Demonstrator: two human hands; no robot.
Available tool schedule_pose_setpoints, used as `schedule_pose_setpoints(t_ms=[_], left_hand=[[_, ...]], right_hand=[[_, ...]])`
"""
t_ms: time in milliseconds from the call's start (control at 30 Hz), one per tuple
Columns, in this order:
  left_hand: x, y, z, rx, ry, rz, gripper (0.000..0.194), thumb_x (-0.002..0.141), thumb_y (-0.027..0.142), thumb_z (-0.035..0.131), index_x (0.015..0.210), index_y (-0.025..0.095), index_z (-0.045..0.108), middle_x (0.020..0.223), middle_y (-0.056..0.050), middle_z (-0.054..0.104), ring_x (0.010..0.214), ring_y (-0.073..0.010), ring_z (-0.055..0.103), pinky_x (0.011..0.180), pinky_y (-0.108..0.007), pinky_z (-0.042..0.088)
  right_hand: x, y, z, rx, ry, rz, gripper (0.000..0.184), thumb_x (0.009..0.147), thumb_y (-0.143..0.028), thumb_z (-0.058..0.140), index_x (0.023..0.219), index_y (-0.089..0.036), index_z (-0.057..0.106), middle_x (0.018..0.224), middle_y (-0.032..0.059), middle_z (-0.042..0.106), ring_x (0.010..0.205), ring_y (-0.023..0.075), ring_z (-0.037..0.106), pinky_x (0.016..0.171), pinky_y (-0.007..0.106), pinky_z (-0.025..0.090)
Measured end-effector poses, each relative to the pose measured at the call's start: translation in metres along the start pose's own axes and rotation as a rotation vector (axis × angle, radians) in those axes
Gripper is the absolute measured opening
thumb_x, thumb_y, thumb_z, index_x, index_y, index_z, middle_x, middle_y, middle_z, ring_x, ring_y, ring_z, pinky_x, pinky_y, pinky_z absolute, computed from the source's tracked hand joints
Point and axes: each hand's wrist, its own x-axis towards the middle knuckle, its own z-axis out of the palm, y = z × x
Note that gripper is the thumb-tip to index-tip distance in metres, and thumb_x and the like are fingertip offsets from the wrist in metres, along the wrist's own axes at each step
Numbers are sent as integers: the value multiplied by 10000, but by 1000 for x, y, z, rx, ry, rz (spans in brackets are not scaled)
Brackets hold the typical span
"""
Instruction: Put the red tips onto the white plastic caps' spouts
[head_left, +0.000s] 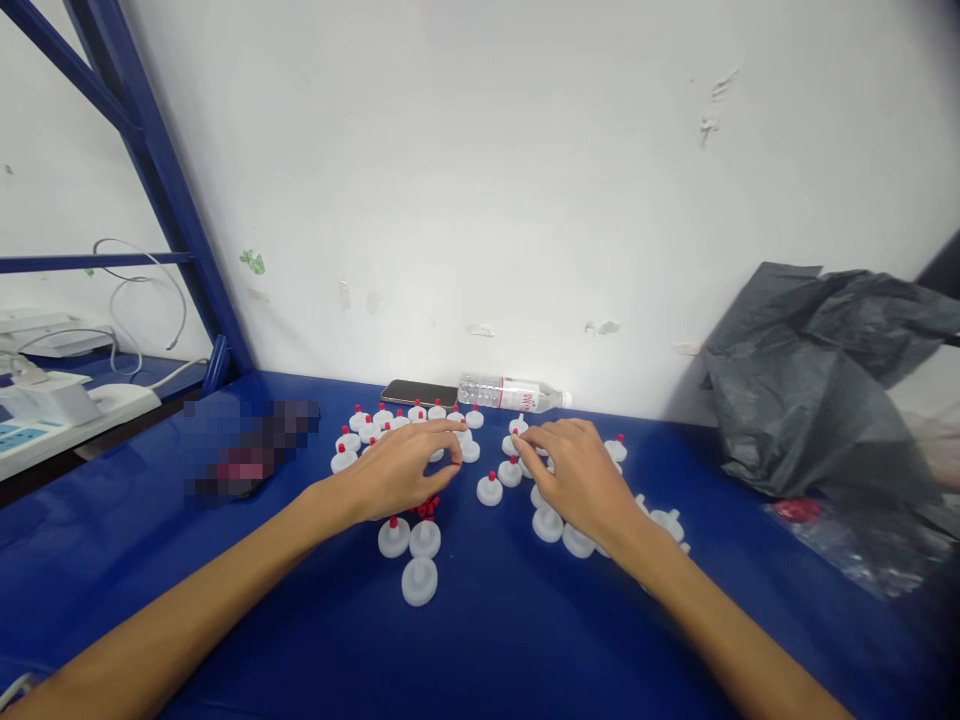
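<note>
My right hand [579, 472] is closed in a pinch, its thumb and fingertips at the small red cap [515, 434] of a white round piece. My left hand [411, 464] is curved, palm down, with a gap between index finger and thumb; nothing clear shows between them. Below it lies a small pile of red caps [426, 508], partly hidden. Near me are a white disc with a bare spout [419, 581] and a red-capped white disc [394, 537]. Several red-capped discs stand behind my left hand. Several uncapped discs [547, 523] lie around and under my right hand.
A clear plastic bottle [514, 393] and a dark phone [420, 393] lie by the wall. To the right are a grey plastic bag [832, 370] and a clear bag [855, 550]. A blue metal frame [165, 180] and a power strip [82, 430] are at left.
</note>
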Motion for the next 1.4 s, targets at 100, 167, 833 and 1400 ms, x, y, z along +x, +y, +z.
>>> schedule_pose_setpoints(t_ms=[100, 167, 833, 1400], left_hand=[[1, -2, 3, 0, -51, 3, 84, 1136, 221, 794, 1081, 248, 851, 1879, -189, 787, 1001, -299, 881, 1017, -474, 650], [2, -1, 3, 10, -89, 1, 86, 1107, 188, 800, 1086, 247, 860, 1885, -184, 786, 850, -250, 822, 981, -473, 641], [4, 11, 1, -449, -97, -152, 115, 960, 325, 883, 1016, 224, 884, 1033, -79, 963, 824, -242, 874, 765, -335, 674], [5, 4, 6, -346, -71, -62, 202, 1100, 210, 827, 1160, 207, 1019, 900, -28, 920, 750, -178, 762, 799, -274, 639]], right_hand=[[0, -2, 0, 13, 21, -16, 353, 1279, -283, 645, 1044, -271, 908, 906, 14, 922, 902, 265, 844, 1064, 468, 607], [0, -2, -1, 17, 28, -26, 346, 1273, -271, 656, 1032, -270, 905, 889, 10, 919, 886, 260, 839, 1079, 462, 602], [-1, -7, -5, 36, 37, -60, 384, 1284, -274, 643, 1004, -259, 905, 760, -16, 854, 715, 222, 741, 1160, 489, 580], [-2, -4, 2, 59, 48, -95, 401, 1282, -297, 631, 993, -265, 905, 755, -12, 886, 668, 222, 778, 1185, 507, 612]])
